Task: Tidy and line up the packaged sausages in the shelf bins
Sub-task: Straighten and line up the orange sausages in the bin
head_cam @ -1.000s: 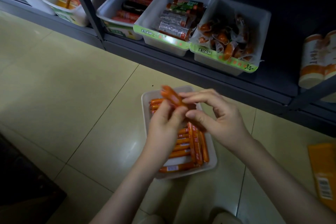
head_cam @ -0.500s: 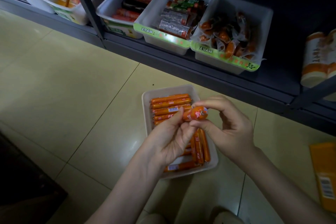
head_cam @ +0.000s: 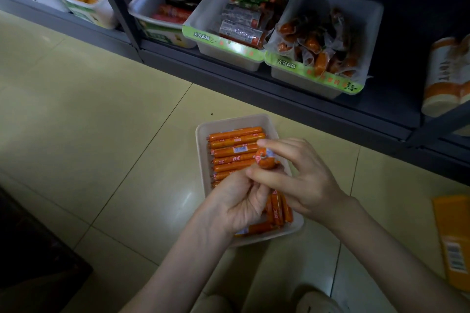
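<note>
A white bin (head_cam: pixel 201 134) stands on the tiled floor, holding several orange packaged sausages (head_cam: pixel 234 146) laid in a row crosswise, with a few more lying lengthwise near its front right. Above the bin, both hands hold a small bunch of orange sausages (head_cam: pixel 265 160) end-on to the camera. My left hand (head_cam: pixel 239 204) grips the bunch from below. My right hand (head_cam: pixel 302 180) pinches its upper end between forefinger and thumb. The lower part of the bunch is hidden by my fingers.
The dark bottom shelf (head_cam: pixel 229 76) carries white bins: red and black sausages (head_cam: pixel 178 5), grey-and-red packs (head_cam: pixel 241 25), loose wrapped sausages (head_cam: pixel 318 43). An orange-and-white pack (head_cam: pixel 442 79) lies at the right. An orange carton (head_cam: pixel 455 239) lies on the floor. My shoes (head_cam: pixel 315 300) show below.
The bunch has been turned from lying slantwise to pointing end-on at the camera and lowered toward the bin. Both hands have dropped with it, uncovering the row in the bin.
</note>
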### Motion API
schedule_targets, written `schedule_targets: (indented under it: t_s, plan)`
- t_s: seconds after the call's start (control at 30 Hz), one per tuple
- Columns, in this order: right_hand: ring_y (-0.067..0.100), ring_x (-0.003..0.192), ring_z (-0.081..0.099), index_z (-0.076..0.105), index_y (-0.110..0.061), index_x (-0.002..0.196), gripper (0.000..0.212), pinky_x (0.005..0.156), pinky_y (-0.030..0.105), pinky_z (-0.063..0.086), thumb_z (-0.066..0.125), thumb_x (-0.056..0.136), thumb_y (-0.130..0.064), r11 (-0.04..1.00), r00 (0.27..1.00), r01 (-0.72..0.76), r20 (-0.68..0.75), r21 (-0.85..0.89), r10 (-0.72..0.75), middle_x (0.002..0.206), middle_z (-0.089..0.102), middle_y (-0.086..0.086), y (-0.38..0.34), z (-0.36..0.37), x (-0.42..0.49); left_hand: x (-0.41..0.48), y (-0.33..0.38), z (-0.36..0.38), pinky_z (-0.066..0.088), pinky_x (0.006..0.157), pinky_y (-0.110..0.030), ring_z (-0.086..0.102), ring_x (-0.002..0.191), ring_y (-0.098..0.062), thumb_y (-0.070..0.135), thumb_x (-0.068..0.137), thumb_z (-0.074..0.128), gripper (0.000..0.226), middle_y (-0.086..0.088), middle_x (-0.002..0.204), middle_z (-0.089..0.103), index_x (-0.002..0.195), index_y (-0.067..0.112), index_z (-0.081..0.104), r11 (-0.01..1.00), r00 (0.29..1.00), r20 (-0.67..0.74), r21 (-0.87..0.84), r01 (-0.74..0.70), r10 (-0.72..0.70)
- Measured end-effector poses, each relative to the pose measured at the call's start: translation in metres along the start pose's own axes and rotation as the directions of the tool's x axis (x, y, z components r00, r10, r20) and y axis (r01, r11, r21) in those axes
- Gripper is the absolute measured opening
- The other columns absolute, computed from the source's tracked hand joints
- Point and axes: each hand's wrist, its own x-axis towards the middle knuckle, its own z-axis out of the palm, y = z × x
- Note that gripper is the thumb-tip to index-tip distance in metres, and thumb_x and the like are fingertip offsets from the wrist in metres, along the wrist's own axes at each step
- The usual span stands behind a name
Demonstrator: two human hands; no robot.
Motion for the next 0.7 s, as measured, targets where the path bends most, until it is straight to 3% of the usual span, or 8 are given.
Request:
schedule_targets:
  t_s: [0.17,0.23,0.3,0.33,0.4,0.43,0.53,0.7]
  plan:
    - [0.033,0.111,0.056,0.058,-0.013,0.115,0.024,0.095,0.040,0.047,0.053,0.092,-0.006,0.996,0.984,0.001,0.180,0.093,-0.018,0.129,0.046,0.016,0.000,0.004,-0.003,0.010,-0.001,-0.011,0.054,0.058,-0.017,0.066,0.066,-0.013,0.009,0.090,0.047,0.015,-0.008,0.078,0.066,0.094,0.008,0.062,0.957,0.982,-0.158,0.287,-0.051,0.099]
    - [0.025,0.113,0.054,0.066,-0.008,0.113,0.026,0.097,0.031,0.047,0.052,0.091,-0.003,0.979,0.983,-0.163,0.100,0.121,0.152,0.124,0.051,0.020,0.004,0.007,-0.005,0.012,0.001,-0.015,0.054,0.054,-0.019,0.064,0.064,-0.012,0.025,0.099,0.041,0.026,-0.006,0.076,0.066,0.094,0.012,0.063,0.833,0.964,-0.228,0.553,0.015,0.134]
    - [0.008,0.112,0.047,0.067,-0.009,0.113,0.027,0.094,0.016,0.042,0.051,0.092,-0.003,0.866,0.879,-0.473,0.015,0.164,0.477,0.119,0.051,0.012,0.015,0.013,-0.006,0.019,0.003,-0.035,0.053,0.057,-0.021,0.063,0.066,-0.014,0.034,0.102,0.036,0.035,-0.003,0.074,0.066,0.095,0.013,0.063,0.542,0.918,-0.290,0.834,0.104,0.271]
    - [0.002,0.109,0.044,0.065,-0.013,0.117,0.028,0.091,0.011,0.039,0.053,0.093,-0.004,0.773,0.788,-0.612,0.042,0.167,0.614,0.117,0.047,0.005,0.022,0.019,-0.009,0.022,0.003,-0.049,0.052,0.062,-0.023,0.062,0.071,-0.015,0.033,0.102,0.039,0.029,-0.001,0.078,0.066,0.097,0.016,0.062,0.278,0.880,-0.274,0.945,0.172,0.388]
    - [0.005,0.113,0.042,0.056,-0.019,0.128,0.038,0.092,0.012,0.034,0.057,0.092,-0.006,0.612,0.604,-0.788,0.289,0.076,0.742,0.121,0.041,0.000,0.037,0.042,-0.032,0.031,0.002,-0.085,0.049,0.075,-0.028,0.062,0.089,-0.019,0.028,0.098,0.047,0.015,0.000,0.094,0.066,0.102,0.022,0.060,-0.297,0.858,-0.131,0.903,0.309,0.496]
    - [0.012,0.121,0.041,0.051,-0.020,0.134,0.045,0.097,0.016,0.032,0.057,0.091,-0.008,0.573,0.510,-0.819,0.443,-0.013,0.738,0.129,0.039,0.004,0.043,0.057,-0.048,0.037,-0.001,-0.101,0.048,0.081,-0.028,0.062,0.097,-0.020,0.027,0.095,0.052,0.017,-0.001,0.104,0.065,0.109,0.022,0.060,-0.438,0.890,-0.118,0.837,0.327,0.440]
    - [0.032,0.138,0.029,0.040,-0.022,0.142,0.061,0.112,0.036,0.027,0.063,0.086,-0.025,0.681,0.323,-0.617,0.662,-0.394,0.676,0.151,0.024,0.016,0.041,0.089,-0.090,0.060,-0.018,-0.143,0.043,0.099,-0.034,0.055,0.116,-0.023,0.031,0.094,0.053,0.038,-0.005,0.128,0.057,0.131,0.020,0.052,-0.667,0.956,-0.213,0.685,0.293,0.201]
    - [0.032,0.135,0.042,0.053,-0.013,0.136,0.080,0.112,0.050,0.013,0.079,0.068,-0.046,0.731,0.477,-0.294,0.568,-0.616,0.670,0.147,0.043,0.013,0.032,0.096,-0.115,0.076,-0.026,-0.160,0.034,0.109,-0.038,0.046,0.126,-0.027,0.023,0.099,0.044,0.038,-0.012,0.140,0.045,0.136,0.014,0.047,-0.719,0.939,-0.331,0.628,0.296,0.097]
